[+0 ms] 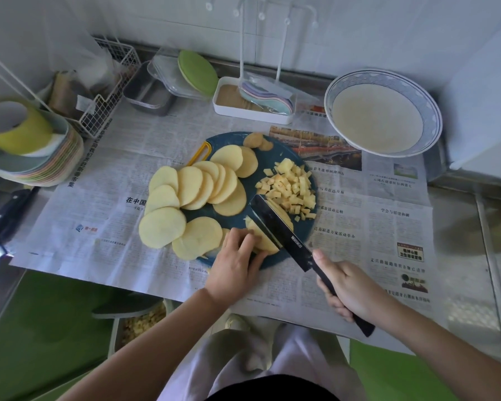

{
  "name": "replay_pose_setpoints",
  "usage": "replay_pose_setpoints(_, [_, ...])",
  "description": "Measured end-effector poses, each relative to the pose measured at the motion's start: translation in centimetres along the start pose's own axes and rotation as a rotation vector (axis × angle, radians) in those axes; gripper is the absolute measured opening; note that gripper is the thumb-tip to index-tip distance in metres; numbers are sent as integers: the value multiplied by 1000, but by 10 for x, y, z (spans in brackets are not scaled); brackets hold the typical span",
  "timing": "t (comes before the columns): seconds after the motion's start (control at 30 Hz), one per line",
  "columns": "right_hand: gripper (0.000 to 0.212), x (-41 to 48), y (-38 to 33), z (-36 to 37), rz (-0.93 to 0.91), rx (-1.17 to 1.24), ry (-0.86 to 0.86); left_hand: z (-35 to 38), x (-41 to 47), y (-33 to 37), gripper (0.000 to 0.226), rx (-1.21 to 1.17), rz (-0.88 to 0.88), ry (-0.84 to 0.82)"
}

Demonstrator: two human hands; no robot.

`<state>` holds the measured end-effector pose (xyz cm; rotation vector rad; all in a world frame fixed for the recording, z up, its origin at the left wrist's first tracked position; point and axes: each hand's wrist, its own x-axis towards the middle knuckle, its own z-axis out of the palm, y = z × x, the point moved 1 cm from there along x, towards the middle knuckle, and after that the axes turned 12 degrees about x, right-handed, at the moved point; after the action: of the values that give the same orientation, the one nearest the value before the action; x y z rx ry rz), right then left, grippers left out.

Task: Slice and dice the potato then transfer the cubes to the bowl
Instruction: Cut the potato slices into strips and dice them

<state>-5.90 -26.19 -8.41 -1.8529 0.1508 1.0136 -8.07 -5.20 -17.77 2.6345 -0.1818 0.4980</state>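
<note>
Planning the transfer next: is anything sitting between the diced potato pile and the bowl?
Nothing visible stands in the way. Between the potato cubes on the cutting board and the bowl at upper right lies only flat newspaper. The white tray sits left of that path.

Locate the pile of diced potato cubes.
Head view: the pile of pale yellow potato cubes sits on the right side of the round dark-blue cutting board, just beyond the black knife blade.

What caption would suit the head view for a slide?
Left hand holds potato slices on the board; right hand dices them with a knife.
</note>
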Motion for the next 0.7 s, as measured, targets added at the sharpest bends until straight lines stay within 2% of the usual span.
replay_pose_setpoints(0.43, [67,-7,-3,3,91,-128,-55,2,1,1,17,-6,-1,14])
replay_pose_setpoints(0.7, [60,-2,-7,19,34,-382,60,-1,3,2,12,-43,2,21])
